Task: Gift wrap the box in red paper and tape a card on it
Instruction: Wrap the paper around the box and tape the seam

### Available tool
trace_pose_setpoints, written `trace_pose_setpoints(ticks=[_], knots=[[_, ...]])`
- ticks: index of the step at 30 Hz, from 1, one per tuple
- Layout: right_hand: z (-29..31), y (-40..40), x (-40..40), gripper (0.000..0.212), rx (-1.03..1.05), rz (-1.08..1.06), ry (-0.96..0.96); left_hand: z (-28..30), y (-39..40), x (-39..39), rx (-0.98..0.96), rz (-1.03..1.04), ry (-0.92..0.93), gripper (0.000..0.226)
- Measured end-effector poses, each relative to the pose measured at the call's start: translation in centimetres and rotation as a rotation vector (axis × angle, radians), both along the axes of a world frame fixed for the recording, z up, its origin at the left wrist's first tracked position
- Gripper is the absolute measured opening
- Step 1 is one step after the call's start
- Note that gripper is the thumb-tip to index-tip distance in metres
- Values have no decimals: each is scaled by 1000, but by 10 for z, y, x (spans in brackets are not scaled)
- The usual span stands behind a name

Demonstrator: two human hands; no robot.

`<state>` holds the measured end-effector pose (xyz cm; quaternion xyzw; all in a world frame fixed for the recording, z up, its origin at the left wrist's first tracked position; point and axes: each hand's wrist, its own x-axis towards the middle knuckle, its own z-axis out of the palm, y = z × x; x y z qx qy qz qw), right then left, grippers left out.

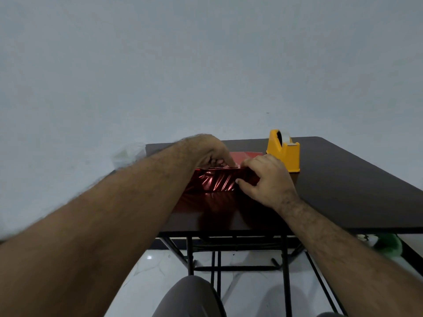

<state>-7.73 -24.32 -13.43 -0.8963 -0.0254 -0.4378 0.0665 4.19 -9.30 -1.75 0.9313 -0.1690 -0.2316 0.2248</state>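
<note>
So the box wrapped in shiny, crinkled red foil paper sits near the middle of the dark brown tabletop, a bit toward the near edge. Its long axis runs left to right across the view, with one long side facing the person.

Both hands are up on the top of it. The left hand comes over from the far-left side with fingers curled down, pinching at the paper along the top seam. I can't tell if there's a bit of tape under those fingertips or just the paper edge. The right hand clamps the right end of the box, thumb on the near face and fingers curled over the top. My guess is it's there to keep the box from sliding and the overlap tight while the left hand works the seam.

The yellow plastic tape dispenser with a clear roll sits just behind the right hand, probably parked there for easy grabs. A flat red piece lies behind the box; extra paper or the card, can't say.
</note>
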Motion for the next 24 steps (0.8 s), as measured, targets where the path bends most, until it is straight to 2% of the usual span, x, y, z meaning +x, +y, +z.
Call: trace_pose_setpoints(ticks=[4,13,18,20,24], knots=[[0,3,-1,55,-44,27,13,2,10,8,19,8,-13,48],[1,9,-3,53,-40,-56,-17,12,17,16,-15,26,-24,37],[1,7,-3,52,66,-17,-42,0,-7,9,-37,-10,-3,42],[2,8,-5,52,90,15,-35,-3,-12,11,-78,-8,-3,38],[5,11,-7,58,212,83,-23,-1,-13,4,-104,-21,-136,38]])
